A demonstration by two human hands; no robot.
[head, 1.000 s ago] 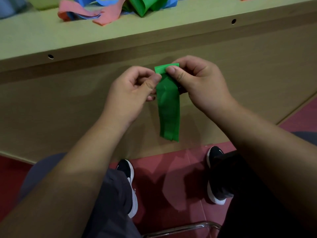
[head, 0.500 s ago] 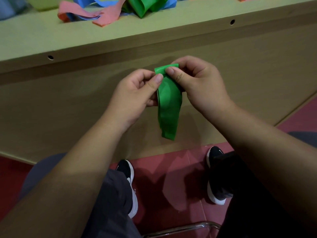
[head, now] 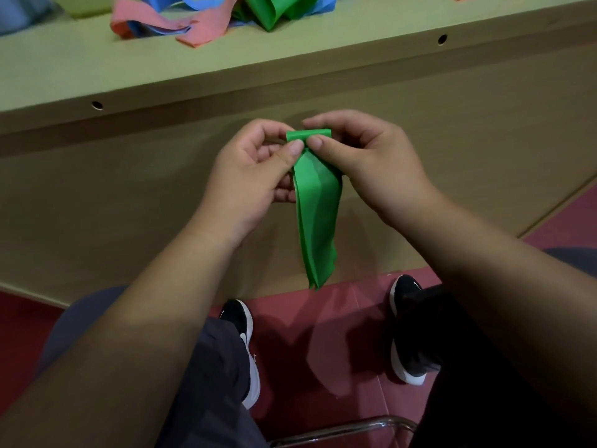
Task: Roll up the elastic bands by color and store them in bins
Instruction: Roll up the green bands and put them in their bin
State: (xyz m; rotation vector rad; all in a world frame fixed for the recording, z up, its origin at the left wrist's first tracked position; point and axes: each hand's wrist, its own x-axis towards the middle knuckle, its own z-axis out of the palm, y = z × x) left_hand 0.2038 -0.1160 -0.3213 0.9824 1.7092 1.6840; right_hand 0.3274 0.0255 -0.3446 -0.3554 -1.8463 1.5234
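left hand (head: 248, 176): pinches green band (head: 318, 215) at rolled top | right hand (head: 368, 163): pinches same roll | loose bands (head: 206, 27): table (head: 290, 53), 12 o'clock | shoe (head: 237, 316): white swoosh mark, 6 o'clock

green band (head: 318, 218), pink bands (head: 200, 25), red floor (head: 323, 334).

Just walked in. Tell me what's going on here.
A seated person is rolling a green band with both hands in front of the table. The left hand and the right hand pinch its top end, where a short, tight roll has formed. The rest of the band hangs loose below, not yet rolled. More unrolled bands, pink, blue and green, lie heaped on the table's far side. No bin is in view.
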